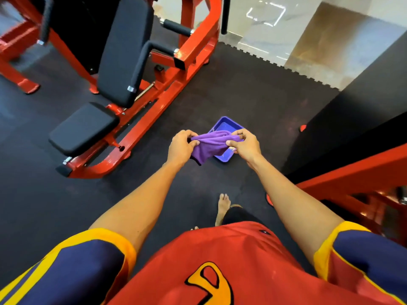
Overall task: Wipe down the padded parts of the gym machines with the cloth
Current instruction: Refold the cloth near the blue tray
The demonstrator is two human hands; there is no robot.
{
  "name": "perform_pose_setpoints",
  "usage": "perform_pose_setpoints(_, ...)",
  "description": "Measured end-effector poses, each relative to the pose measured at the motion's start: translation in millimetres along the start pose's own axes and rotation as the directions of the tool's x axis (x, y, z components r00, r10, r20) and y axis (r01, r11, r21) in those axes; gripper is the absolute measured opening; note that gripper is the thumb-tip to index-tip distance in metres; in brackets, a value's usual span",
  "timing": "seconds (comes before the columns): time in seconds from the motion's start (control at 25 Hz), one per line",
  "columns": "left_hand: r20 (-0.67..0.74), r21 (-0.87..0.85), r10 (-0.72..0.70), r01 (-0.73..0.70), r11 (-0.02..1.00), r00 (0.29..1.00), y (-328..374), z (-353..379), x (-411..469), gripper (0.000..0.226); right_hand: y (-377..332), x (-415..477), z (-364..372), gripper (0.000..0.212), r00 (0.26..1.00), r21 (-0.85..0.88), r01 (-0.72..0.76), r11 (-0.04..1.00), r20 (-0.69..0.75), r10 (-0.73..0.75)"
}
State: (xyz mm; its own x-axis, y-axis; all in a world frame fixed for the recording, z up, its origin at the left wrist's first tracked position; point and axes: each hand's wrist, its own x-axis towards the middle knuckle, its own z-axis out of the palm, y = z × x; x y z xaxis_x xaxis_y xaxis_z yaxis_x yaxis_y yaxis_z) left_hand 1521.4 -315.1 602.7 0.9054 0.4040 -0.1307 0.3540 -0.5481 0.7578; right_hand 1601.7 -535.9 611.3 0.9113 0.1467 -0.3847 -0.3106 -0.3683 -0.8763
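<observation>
A purple cloth (210, 145) hangs stretched between both my hands, in the air in front of me. My left hand (181, 146) grips its left end and my right hand (244, 144) pinches its right end. To the left stands a red-framed gym machine (176, 84) with a black padded seat (82, 128) and a black padded backrest (123, 53). Both pads are well left of my hands, and neither hand touches them.
A blue plastic tray (224, 124) lies on the dark rubber floor (231, 89) beneath the cloth. Another red machine frame (352, 175) and a black panel (363, 115) close in on the right. My bare foot (223, 205) stands on the floor. Tiled flooring (308, 40) begins at the mat's far edge.
</observation>
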Motion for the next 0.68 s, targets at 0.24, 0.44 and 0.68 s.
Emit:
perform_pose_setpoints(0.24,0.068,-0.035,0.061,-0.059,0.998,0.996,12,34,110,0.01,-10,101,-12,0.018,0.996,0.089,-0.089,0.992,-0.021,0.091)
perform_pose_setpoints(0.44,0.075,-0.021,-0.024,0.026,0.999,0.997,14,62,193,0.007,-27,178,-10,0.02,0.986,0.084,-0.161,0.983,-0.021,0.163)
perform_pose_setpoints(0.68,0.194,0.093,-0.091,0.075,0.993,0.977,37,91,264,0.009,-29,240,-26,0.019,0.97,0.018,-0.233,0.972,-0.061,0.234)
